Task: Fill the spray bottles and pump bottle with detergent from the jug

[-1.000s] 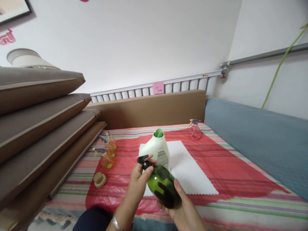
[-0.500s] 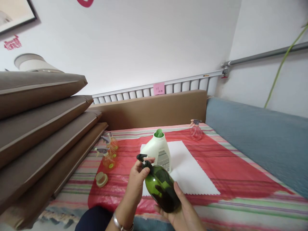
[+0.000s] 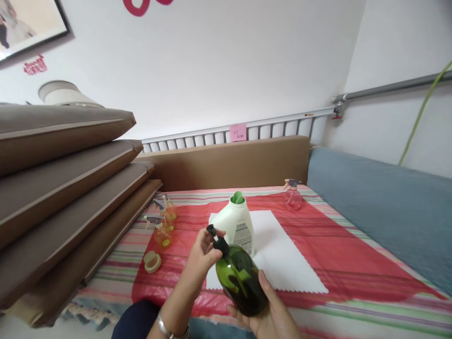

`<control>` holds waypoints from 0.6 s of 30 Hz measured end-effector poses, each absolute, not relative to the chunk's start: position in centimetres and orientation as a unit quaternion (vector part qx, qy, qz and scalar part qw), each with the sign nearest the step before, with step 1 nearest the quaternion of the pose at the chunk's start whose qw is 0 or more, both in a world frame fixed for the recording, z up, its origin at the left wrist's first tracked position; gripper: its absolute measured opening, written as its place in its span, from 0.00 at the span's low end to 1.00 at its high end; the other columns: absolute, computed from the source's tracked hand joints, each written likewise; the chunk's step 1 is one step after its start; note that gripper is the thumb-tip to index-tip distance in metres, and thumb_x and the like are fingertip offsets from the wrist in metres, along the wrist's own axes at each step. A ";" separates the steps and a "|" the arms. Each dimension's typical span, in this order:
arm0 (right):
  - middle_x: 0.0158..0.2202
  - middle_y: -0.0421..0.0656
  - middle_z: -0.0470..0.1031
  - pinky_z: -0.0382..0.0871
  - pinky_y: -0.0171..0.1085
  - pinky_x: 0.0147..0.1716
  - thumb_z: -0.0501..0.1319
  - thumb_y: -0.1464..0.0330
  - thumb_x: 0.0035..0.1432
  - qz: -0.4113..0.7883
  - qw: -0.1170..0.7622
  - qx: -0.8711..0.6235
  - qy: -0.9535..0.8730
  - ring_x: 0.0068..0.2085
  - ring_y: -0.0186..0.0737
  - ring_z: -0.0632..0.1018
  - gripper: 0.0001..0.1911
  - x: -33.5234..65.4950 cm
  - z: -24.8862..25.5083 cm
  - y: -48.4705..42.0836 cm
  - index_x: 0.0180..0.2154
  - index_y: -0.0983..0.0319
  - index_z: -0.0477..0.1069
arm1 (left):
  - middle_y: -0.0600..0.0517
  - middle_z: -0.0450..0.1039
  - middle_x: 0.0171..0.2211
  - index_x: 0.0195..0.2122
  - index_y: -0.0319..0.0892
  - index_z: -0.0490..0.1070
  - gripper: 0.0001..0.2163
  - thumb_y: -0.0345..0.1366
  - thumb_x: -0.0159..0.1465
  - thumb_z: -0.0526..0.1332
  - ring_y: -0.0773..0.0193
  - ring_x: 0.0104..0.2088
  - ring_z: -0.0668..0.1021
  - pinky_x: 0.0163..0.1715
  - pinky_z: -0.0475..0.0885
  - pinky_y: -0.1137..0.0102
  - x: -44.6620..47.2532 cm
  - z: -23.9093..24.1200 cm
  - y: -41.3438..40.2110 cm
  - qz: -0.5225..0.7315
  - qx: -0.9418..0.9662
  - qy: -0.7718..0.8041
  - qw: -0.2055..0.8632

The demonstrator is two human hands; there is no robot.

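A dark green pump bottle (image 3: 241, 282) is tilted in front of me, its base toward me. My right hand (image 3: 268, 313) cradles the bottle's body from below, fingers wrapped round it. My left hand (image 3: 202, 256) pinches the black pump head (image 3: 215, 238) at the bottle's neck. Just behind stands a white jug (image 3: 236, 225) with an open green spout, on a white cloth (image 3: 278, 254) spread over a red plastic sheet (image 3: 339, 259).
Two small yellow spray bottles (image 3: 163, 226) and a beige cap (image 3: 152, 261) lie at the left of the striped bed. A pink spray bottle (image 3: 292, 195) stands far back. Stacked brown cushions (image 3: 63, 188) fill the left; a blue mattress (image 3: 381, 207) lies at right.
My left hand has turned the black pump head so its nozzle points more upward. The view has shifted slightly; the green bottle stays in both hands.
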State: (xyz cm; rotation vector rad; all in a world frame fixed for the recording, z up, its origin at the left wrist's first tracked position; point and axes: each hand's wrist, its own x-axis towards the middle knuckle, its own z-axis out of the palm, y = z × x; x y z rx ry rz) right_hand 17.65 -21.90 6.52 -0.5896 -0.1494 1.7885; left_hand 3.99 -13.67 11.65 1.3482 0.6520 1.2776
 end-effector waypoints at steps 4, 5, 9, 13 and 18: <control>0.41 0.51 0.78 0.70 0.48 0.39 0.65 0.54 0.47 0.764 0.587 -0.255 -0.076 0.40 0.49 0.78 0.25 17.6 6.4 -22.0 0.43 0.63 0.70 | 0.51 0.74 0.33 0.36 0.42 0.71 0.20 0.37 0.43 0.72 0.60 0.36 0.75 0.38 0.66 0.70 3.8 11.3 -13.4 0.563 0.538 0.284 0.560; 0.41 0.51 0.78 0.70 0.48 0.39 0.65 0.54 0.47 0.766 0.587 -0.253 -0.077 0.40 0.49 0.78 0.25 17.6 6.3 -22.0 0.43 0.62 0.69 | 0.51 0.75 0.33 0.37 0.42 0.70 0.19 0.36 0.44 0.71 0.60 0.36 0.75 0.38 0.66 0.70 3.6 11.2 -13.4 0.553 0.532 0.275 0.579; 0.41 0.51 0.78 0.70 0.48 0.38 0.65 0.55 0.48 0.780 0.574 -0.239 -0.070 0.39 0.48 0.78 0.25 17.6 5.9 -21.9 0.44 0.63 0.68 | 0.48 0.77 0.35 0.46 0.43 0.67 0.22 0.33 0.50 0.68 0.58 0.40 0.76 0.42 0.65 0.66 2.5 10.9 -13.4 0.497 0.535 0.225 0.644; 0.41 0.52 0.78 0.70 0.47 0.38 0.65 0.54 0.47 0.786 0.569 -0.230 -0.071 0.40 0.49 0.78 0.26 17.5 5.6 -21.8 0.43 0.65 0.69 | 0.43 0.74 0.45 0.52 0.45 0.64 0.27 0.35 0.51 0.68 0.54 0.47 0.73 0.48 0.62 0.62 2.0 11.4 -13.8 0.477 0.544 0.196 0.661; 0.42 0.50 0.78 0.69 0.50 0.41 0.68 0.55 0.42 0.770 0.580 -0.258 -0.070 0.40 0.49 0.78 0.30 17.4 5.3 -21.8 0.46 0.62 0.67 | 0.49 0.74 0.39 0.44 0.45 0.71 0.28 0.36 0.40 0.73 0.56 0.44 0.73 0.44 0.64 0.66 2.6 11.8 -14.2 0.554 0.522 0.258 0.595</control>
